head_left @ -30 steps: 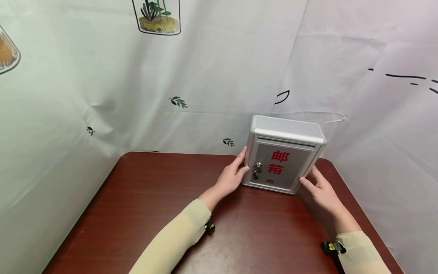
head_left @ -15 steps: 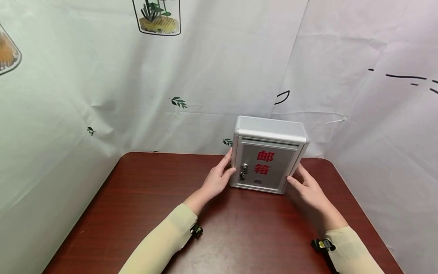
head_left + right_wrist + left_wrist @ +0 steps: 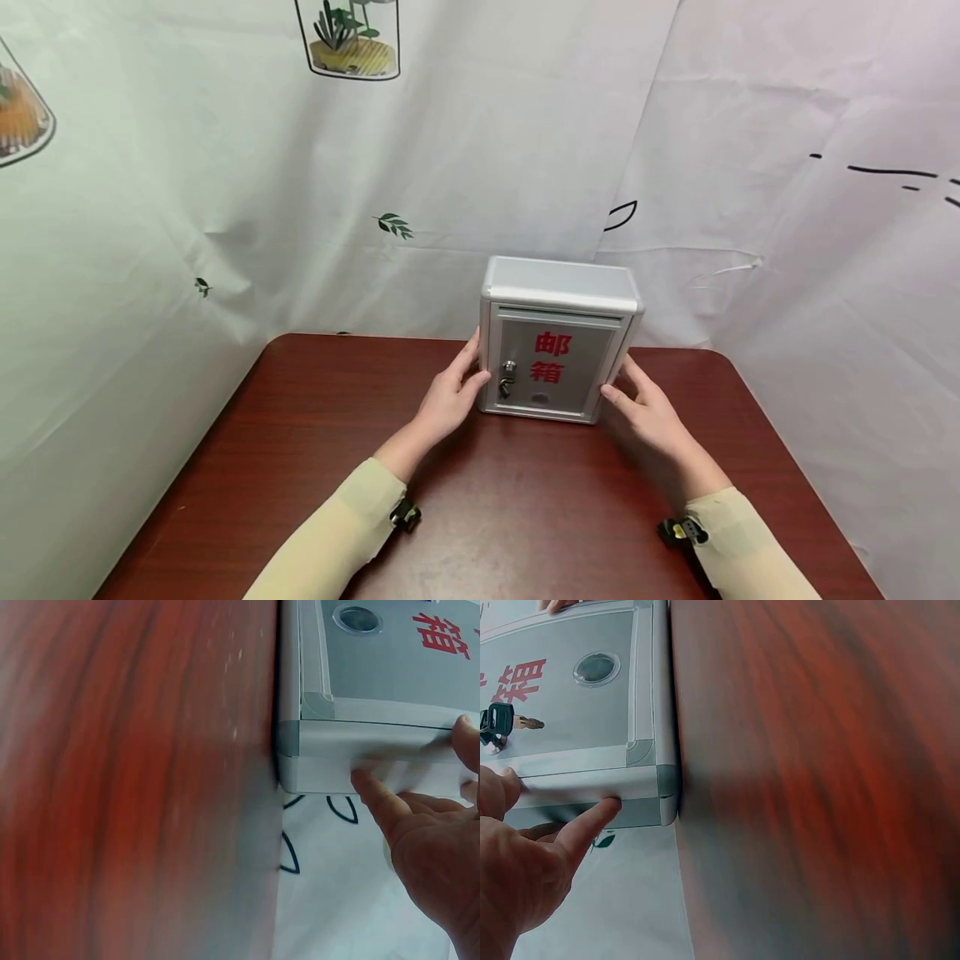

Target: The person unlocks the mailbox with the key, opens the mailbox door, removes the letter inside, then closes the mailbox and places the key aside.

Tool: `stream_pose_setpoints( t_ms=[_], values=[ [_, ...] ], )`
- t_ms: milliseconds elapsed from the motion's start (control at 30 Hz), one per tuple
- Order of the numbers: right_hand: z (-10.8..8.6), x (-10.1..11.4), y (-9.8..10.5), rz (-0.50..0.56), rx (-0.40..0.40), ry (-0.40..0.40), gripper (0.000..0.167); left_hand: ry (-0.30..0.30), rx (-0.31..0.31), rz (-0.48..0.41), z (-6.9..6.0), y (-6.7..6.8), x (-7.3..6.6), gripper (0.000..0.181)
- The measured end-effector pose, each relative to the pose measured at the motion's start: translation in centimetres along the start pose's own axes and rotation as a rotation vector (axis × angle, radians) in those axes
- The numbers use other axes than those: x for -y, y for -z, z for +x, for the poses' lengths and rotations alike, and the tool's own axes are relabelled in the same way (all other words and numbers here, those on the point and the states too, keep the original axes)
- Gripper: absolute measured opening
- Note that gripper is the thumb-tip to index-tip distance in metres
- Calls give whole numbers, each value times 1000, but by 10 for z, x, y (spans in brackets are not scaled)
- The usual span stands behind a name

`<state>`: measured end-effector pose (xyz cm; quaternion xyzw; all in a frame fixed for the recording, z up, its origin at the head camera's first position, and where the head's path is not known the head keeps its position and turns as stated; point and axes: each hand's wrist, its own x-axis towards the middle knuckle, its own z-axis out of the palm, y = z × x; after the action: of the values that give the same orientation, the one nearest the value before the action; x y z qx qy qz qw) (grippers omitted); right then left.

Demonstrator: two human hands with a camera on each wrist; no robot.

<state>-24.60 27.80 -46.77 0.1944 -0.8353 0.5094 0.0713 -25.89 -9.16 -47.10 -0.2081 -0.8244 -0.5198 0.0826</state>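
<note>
A silver metal mailbox (image 3: 558, 354) stands upright on the table, with red Chinese characters on its grey door. At the door's left edge a small lock with keys (image 3: 507, 379) hangs. My left hand (image 3: 448, 396) presses the mailbox's left side with fingers extended, its thumb by the front edge. On the opposite side, my right hand (image 3: 651, 412) rests in the same way, thumb at the front edge and fingers along the side wall. Both wrist views show fingertips touching the side walls near the bottom corners; the fingers farther back are partly hidden.
The dark red-brown wooden table (image 3: 517, 517) extends in front of the mailbox and to both sides. A pale curtain (image 3: 450, 150) with printed leaves and jars closes off the back and sides, close behind the mailbox.
The mailbox has slid left along the table toward the middle, staying upright. Both hands moved left with it, keeping their places on its sides.
</note>
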Motion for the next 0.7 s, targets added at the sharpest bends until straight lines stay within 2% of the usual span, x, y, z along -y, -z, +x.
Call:
stream_pose_setpoints(
  t_ms=[233, 700],
  values=[
    [8, 5, -14, 26, 13, 26, 75, 23, -15, -38, -12, 15, 2, 77],
    [18, 17, -40, 135, 49, 40, 78, 46, -66, -39, -29, 38, 5, 78]
  ],
)
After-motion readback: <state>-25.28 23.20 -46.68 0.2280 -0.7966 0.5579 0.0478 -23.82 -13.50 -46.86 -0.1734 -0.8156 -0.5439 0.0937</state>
